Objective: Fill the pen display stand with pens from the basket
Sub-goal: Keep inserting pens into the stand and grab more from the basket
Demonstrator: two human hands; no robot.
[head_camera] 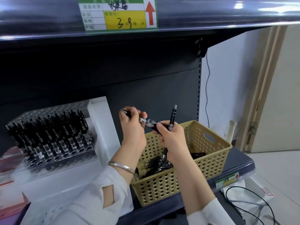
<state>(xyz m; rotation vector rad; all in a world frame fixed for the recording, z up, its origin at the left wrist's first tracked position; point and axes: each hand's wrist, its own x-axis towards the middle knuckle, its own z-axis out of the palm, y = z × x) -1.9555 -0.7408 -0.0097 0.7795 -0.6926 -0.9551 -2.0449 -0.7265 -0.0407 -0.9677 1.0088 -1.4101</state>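
A clear tiered pen display stand (pixel 40 114) stands on the shelf at the left, with several black pens upright in its holes. To its right sits a tan perforated basket (pixel 209 161) holding several loose black pens (pixel 155 164). Above the basket, my left hand (pixel 132 127) grips a black and clear pen (pixel 146 121) that lies almost level. The other end of that pen reaches my right hand (pixel 170 137), which grips a second black pen (pixel 172 118) pointing upward, along with other pens lower in the fist.
A white box (pixel 103 127) stands between the stand and the basket. The dark upper shelf (pixel 194 17) with a price label overhangs the work area. Cables (pixel 253 207) lie on the floor at the lower right, near a door frame.
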